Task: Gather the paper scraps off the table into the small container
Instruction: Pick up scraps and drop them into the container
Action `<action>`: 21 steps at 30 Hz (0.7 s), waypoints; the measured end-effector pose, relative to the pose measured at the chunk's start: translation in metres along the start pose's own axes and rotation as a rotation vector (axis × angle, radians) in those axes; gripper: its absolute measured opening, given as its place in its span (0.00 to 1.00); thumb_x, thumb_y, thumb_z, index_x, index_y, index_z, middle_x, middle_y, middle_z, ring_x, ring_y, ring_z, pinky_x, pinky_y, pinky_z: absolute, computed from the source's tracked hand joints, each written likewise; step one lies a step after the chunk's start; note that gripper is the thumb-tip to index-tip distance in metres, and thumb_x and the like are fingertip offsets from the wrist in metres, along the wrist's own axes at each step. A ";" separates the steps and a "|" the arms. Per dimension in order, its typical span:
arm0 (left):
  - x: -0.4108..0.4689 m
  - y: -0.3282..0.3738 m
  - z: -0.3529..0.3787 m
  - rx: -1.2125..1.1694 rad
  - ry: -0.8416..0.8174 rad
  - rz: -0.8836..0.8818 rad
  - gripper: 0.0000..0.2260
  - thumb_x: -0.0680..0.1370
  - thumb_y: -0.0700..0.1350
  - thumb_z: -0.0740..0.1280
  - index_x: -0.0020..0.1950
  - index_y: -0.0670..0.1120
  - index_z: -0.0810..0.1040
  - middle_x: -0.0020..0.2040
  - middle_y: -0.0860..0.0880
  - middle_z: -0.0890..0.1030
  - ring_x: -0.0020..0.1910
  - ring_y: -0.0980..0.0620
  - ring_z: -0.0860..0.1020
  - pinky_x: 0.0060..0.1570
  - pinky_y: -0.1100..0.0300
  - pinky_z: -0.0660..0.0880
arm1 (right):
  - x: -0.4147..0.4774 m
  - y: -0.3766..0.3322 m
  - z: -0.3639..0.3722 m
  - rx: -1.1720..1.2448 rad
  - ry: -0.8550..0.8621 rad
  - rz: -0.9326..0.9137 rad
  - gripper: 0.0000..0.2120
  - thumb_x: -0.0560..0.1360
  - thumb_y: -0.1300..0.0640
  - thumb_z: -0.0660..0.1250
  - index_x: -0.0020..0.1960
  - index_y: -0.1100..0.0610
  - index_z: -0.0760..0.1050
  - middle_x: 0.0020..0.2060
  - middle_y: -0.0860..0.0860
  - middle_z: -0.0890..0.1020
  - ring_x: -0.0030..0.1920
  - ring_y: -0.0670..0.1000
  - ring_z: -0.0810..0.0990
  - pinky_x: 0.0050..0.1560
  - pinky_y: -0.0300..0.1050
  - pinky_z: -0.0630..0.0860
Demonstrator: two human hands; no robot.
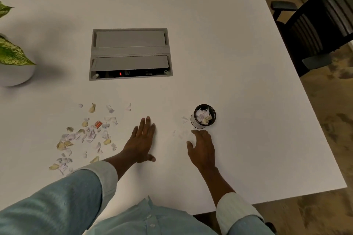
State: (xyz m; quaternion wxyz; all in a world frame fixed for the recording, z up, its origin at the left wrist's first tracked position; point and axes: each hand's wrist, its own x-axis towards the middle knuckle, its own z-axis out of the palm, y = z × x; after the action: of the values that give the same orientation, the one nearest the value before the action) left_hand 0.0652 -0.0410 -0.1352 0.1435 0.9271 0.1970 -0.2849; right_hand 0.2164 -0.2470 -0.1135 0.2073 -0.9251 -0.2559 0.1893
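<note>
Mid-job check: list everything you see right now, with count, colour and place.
table: one, white, fills most of the view
paper scraps: many, white and tan, scattered left of the left hand; a few near the container
red scrap: one, among the scraps
small container: one, black, upright, scraps inside, just beyond the right hand
cable box: one, grey, set into the table centre
potted plant: one, green leaves in a white pot, far left
chair: one, black, beside the table's right edge
left hand: flat on the table, fingers spread
right hand: fingers curled, resting near the container
</note>
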 end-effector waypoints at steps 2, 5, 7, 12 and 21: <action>0.000 -0.001 0.006 -0.007 -0.007 0.002 0.65 0.69 0.67 0.76 0.81 0.40 0.31 0.78 0.37 0.24 0.78 0.35 0.26 0.81 0.36 0.44 | 0.003 -0.002 0.007 -0.114 -0.085 0.005 0.28 0.77 0.50 0.70 0.74 0.53 0.68 0.69 0.53 0.70 0.71 0.54 0.67 0.62 0.52 0.77; 0.003 0.002 0.007 -0.022 -0.017 -0.011 0.67 0.68 0.66 0.77 0.80 0.40 0.28 0.78 0.37 0.23 0.77 0.35 0.25 0.81 0.35 0.44 | 0.010 -0.007 0.017 -0.204 -0.151 0.045 0.33 0.77 0.48 0.69 0.78 0.55 0.61 0.74 0.56 0.65 0.74 0.56 0.63 0.62 0.53 0.77; 0.003 0.003 0.008 -0.019 -0.018 -0.022 0.68 0.67 0.66 0.78 0.80 0.41 0.28 0.77 0.37 0.23 0.77 0.34 0.25 0.80 0.34 0.44 | 0.012 -0.011 0.023 -0.246 -0.173 0.053 0.35 0.77 0.47 0.69 0.79 0.55 0.59 0.74 0.58 0.63 0.74 0.58 0.62 0.62 0.53 0.77; 0.004 0.000 0.008 -0.028 -0.035 -0.028 0.68 0.68 0.66 0.77 0.79 0.42 0.26 0.77 0.38 0.21 0.77 0.36 0.24 0.81 0.36 0.42 | 0.012 -0.023 0.034 -0.350 -0.146 -0.075 0.34 0.79 0.47 0.68 0.79 0.55 0.59 0.71 0.58 0.67 0.70 0.57 0.66 0.58 0.49 0.79; 0.006 0.003 0.008 -0.034 -0.071 -0.056 0.68 0.68 0.64 0.79 0.80 0.42 0.27 0.76 0.38 0.21 0.76 0.35 0.22 0.80 0.35 0.41 | 0.015 -0.059 0.043 -0.503 -0.253 -0.295 0.21 0.72 0.66 0.74 0.64 0.59 0.77 0.63 0.60 0.77 0.64 0.59 0.76 0.46 0.46 0.82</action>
State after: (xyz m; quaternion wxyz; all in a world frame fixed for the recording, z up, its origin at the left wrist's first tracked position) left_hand 0.0674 -0.0454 -0.1443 0.1580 0.9080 0.2223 -0.3180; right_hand 0.1853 -0.1809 -0.1249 -0.0362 -0.8694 -0.4497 0.2014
